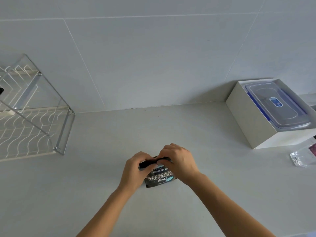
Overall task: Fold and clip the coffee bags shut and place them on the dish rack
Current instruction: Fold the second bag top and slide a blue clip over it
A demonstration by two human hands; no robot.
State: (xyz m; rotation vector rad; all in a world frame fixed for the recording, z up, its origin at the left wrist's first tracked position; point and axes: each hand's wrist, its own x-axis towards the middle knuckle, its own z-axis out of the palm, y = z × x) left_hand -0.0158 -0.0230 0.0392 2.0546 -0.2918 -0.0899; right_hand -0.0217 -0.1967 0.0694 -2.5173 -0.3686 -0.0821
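A small black coffee bag (159,177) with blue and white lettering stands on the grey counter, low in the middle of the view. Its top edge is rolled down into a dark fold. My left hand (135,170) grips the left end of that fold and the bag's left side. My right hand (177,159) pinches the right end of the fold from above. I cannot make out a clip between the fingers. The dish rack (63,132), white wire with a metal frame and clear panels, stands at the far left against the wall.
A white open box (246,117) holding a clear lidded container with blue clasps sits at the back right. A clear plastic packet (302,155) lies at the right edge. The tiled wall rises behind the counter.
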